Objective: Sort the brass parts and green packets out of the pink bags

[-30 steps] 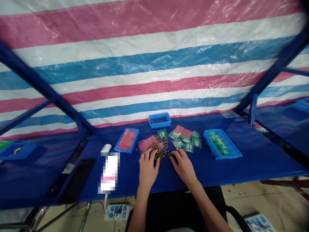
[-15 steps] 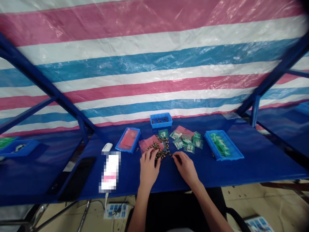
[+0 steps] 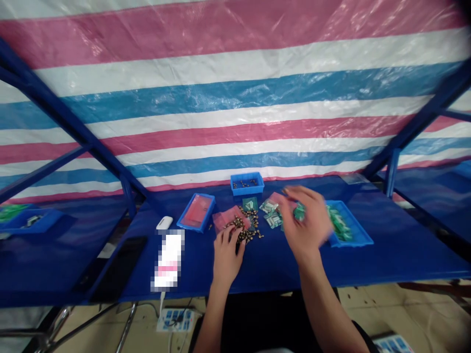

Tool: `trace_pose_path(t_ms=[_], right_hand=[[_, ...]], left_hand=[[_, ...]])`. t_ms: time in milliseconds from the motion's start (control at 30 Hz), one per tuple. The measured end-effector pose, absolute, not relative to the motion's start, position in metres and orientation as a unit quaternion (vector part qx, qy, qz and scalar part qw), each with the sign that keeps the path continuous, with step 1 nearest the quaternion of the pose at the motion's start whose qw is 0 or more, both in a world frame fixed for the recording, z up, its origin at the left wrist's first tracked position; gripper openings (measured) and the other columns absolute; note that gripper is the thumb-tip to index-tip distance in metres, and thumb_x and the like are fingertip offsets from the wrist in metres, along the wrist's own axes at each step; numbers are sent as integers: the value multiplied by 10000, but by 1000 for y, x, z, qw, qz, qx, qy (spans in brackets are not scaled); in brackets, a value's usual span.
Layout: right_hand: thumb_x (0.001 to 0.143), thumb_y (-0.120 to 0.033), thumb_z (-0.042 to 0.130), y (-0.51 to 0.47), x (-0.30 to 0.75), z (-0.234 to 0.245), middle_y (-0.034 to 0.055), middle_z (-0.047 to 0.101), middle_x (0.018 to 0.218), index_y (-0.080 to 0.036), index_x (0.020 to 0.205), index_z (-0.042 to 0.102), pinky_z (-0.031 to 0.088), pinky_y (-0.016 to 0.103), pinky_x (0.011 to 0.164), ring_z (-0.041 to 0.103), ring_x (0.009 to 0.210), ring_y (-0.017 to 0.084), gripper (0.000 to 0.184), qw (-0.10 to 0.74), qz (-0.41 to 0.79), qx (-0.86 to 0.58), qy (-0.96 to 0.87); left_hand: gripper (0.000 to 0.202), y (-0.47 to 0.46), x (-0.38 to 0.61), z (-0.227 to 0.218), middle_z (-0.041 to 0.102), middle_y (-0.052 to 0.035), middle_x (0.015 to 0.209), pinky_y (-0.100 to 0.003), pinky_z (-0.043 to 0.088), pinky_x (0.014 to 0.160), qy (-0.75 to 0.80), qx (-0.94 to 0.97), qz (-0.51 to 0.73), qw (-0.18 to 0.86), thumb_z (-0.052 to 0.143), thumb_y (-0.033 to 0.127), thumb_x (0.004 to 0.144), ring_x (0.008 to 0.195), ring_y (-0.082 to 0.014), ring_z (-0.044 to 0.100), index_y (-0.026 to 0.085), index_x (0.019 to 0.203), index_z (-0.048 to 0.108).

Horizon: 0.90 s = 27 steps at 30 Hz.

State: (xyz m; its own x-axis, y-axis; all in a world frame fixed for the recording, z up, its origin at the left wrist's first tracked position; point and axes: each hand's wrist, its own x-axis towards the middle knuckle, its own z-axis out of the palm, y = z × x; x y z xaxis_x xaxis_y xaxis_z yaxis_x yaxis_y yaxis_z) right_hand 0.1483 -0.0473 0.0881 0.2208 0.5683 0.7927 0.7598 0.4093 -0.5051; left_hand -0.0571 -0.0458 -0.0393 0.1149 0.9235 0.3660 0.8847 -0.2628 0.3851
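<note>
My left hand [image 3: 227, 252] rests at the near left edge of a pile of small brass-coloured metal parts [image 3: 247, 236], its fingers spread and touching the pile. A pink plastic bag [image 3: 230, 217] lies partly under the pile, just beyond those fingertips. My right hand [image 3: 307, 223] is raised above the table and blurred by motion. Its thumb and index finger curve together in a loop, with a small dark spot at the tips that I cannot make out. Behind it, partly hidden, are several small green-tinted bags [image 3: 273, 219] holding silvery pieces.
A blue tray [image 3: 247, 191] with a few metal parts stands at the back. At left, a blue tray [image 3: 209, 215] holds pink bags; at right, another tray [image 3: 362, 239] holds green bags. A white case [image 3: 164, 223] and a blurred-out item with a cable lie left.
My right hand has left the near right edge of the metal pile, moving up and to the right over the bags. My left hand stays in place. The view has shifted slightly.
</note>
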Motion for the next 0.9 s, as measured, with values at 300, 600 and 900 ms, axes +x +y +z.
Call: trace_pose_path(t_ms=[300, 600, 900], right_hand=[[981, -339, 499, -30, 139, -17, 88, 666, 1027, -212, 1101, 654, 543, 290, 706, 655, 862, 194, 234, 435, 65, -595, -672], [983, -302, 515, -37, 132, -51, 84, 630, 975, -217, 1010, 630, 508, 381, 830, 607, 921, 239, 145, 294, 51, -575, -762], [989, -251, 491, -42, 129, -29, 57, 662, 907, -214, 1049, 623, 551, 296, 749, 658, 816, 178, 149, 413, 110, -542, -723]], left_hand=[[368, -45, -57, -36, 566, -60, 1353, -455, 440, 1041, 600, 746, 285, 42, 522, 234, 952, 1267, -258, 477, 297, 1310, 575], [380, -45, -56, -37, 570, -61, 1345, -446, 443, 1036, 605, 744, 279, 35, 539, 249, 946, 1254, -258, 488, 305, 1320, 574], [367, -46, -56, -35, 559, -52, 1355, -432, 423, 1045, 606, 746, 274, 46, 504, 254, 968, 1261, -249, 472, 302, 1327, 559]])
